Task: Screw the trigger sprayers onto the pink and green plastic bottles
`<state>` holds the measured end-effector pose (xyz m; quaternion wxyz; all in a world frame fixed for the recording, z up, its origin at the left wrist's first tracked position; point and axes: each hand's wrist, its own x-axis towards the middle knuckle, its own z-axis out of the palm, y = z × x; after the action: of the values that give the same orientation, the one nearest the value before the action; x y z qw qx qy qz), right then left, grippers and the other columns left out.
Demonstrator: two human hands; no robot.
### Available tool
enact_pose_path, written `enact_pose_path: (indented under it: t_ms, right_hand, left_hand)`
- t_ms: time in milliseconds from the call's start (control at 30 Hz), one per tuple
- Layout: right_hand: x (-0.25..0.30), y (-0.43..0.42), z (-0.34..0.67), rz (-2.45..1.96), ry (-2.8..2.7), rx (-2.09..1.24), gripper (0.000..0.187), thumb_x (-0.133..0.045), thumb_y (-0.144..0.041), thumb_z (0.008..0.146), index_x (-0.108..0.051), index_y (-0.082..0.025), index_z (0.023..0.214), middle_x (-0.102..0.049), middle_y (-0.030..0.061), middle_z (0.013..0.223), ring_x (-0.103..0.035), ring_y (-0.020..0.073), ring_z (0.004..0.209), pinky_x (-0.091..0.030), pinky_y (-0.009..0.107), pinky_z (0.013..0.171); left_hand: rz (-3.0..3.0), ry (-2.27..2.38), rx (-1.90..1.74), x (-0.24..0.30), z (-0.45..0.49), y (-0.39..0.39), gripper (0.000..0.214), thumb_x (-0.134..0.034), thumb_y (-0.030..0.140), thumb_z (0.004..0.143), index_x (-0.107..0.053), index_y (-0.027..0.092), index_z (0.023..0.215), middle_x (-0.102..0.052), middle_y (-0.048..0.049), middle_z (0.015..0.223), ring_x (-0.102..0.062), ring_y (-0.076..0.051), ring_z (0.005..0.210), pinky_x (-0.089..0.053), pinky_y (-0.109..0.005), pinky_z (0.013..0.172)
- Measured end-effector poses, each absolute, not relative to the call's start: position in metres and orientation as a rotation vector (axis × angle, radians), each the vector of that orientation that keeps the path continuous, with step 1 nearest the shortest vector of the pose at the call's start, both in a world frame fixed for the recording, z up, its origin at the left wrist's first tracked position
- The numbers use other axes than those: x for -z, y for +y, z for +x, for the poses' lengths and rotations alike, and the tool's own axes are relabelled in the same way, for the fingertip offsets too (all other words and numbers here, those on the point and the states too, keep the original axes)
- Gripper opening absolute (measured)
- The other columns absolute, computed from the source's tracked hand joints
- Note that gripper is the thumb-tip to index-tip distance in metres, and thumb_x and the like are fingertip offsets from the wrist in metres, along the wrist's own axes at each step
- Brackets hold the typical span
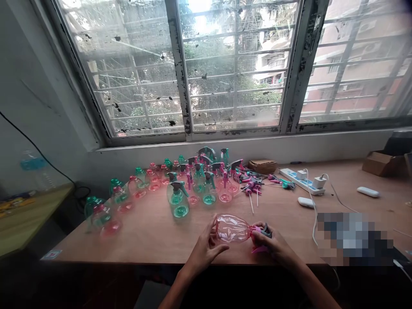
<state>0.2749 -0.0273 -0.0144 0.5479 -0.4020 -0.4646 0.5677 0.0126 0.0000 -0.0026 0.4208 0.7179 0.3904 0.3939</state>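
Observation:
A clear pink spray bottle (232, 228) lies sideways between my hands above the front of the table, its base to the left. My left hand (206, 244) curves round the base end, fingers behind it and thumb below. My right hand (268, 242) is closed round the pink and dark-grey spray head (262, 231) at the bottle's neck. Behind stand green and pink bottles with spray heads, among them a green spray bottle (179, 201). To the left are bottles with no spray heads, such as a pink bottle (104, 221).
Loose spray heads with tubes (252, 189) lie behind my right hand. Farther right are a white power strip (301, 181) with plugs and cables, a white oblong device (368, 192) and an open cardboard box (383, 163). A blurred-out object (354, 236) sits at the front right.

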Motion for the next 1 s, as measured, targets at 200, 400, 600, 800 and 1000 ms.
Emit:
enact_pose_path:
  t_ms: [200, 400, 600, 800, 1000]
  right_hand:
    - [0.013, -0.026, 0.274, -0.945, -1.103, -1.325, 0.045, -0.083, -0.054, 0.071, -0.062, -0.018, 0.088, -0.067, -0.0012, 0.065, -0.063, 0.0182, 0.058, -0.054, 0.032, 0.059]
    - [0.013, -0.027, 0.274, -0.937, -1.111, -1.342, 0.044, -0.084, -0.052, 0.071, -0.061, -0.018, 0.088, -0.067, -0.001, 0.065, -0.064, 0.0184, 0.058, -0.053, 0.031, 0.06]
    - [0.019, -0.024, 0.276, -0.901, -1.105, -1.365, 0.041, -0.083, -0.049, 0.074, -0.06, -0.019, 0.089, -0.067, -0.0011, 0.067, -0.064, 0.0184, 0.06, -0.054, 0.033, 0.061]
    - [0.023, -0.022, 0.278, -0.881, -1.097, -1.38, 0.039, -0.083, -0.047, 0.075, -0.061, -0.019, 0.089, -0.067, -0.0013, 0.067, -0.064, 0.018, 0.059, -0.054, 0.032, 0.06]
    - [0.022, -0.024, 0.279, -0.895, -1.118, -1.38, 0.036, -0.082, -0.043, 0.077, -0.061, -0.018, 0.092, -0.069, -0.0007, 0.068, -0.065, 0.0175, 0.06, -0.053, 0.031, 0.061]
  left_hand:
    - [1.782, 0.98, -1.018, 0.0, 0.013, 0.0, 0.096, -0.088, 0.028, 0.067, -0.038, 0.028, 0.15, -0.057, -0.01, 0.134, -0.059, -0.028, 0.113, -0.047, -0.042, 0.1]
    - [1.866, 0.934, -1.007, 0.001, 0.011, -0.001, 0.091, -0.08, 0.022, 0.077, -0.03, 0.033, 0.152, -0.052, -0.0094, 0.143, -0.057, -0.028, 0.12, -0.043, -0.046, 0.108]
    - [1.844, 0.954, -0.964, 0.004, 0.01, -0.001, 0.096, -0.082, 0.029, 0.076, -0.027, 0.026, 0.155, -0.054, -0.0134, 0.143, -0.054, -0.032, 0.128, -0.038, -0.049, 0.113]
    - [1.935, 0.921, -0.994, 0.003, 0.011, 0.0, 0.086, -0.073, 0.027, 0.085, -0.024, 0.032, 0.155, -0.041, -0.0101, 0.156, -0.046, -0.03, 0.137, -0.034, -0.048, 0.116]
    - [1.883, 0.963, -0.939, 0.002, 0.011, -0.001, 0.088, -0.073, 0.036, 0.084, -0.023, 0.026, 0.156, -0.047, -0.0141, 0.152, -0.047, -0.034, 0.136, -0.032, -0.054, 0.117]
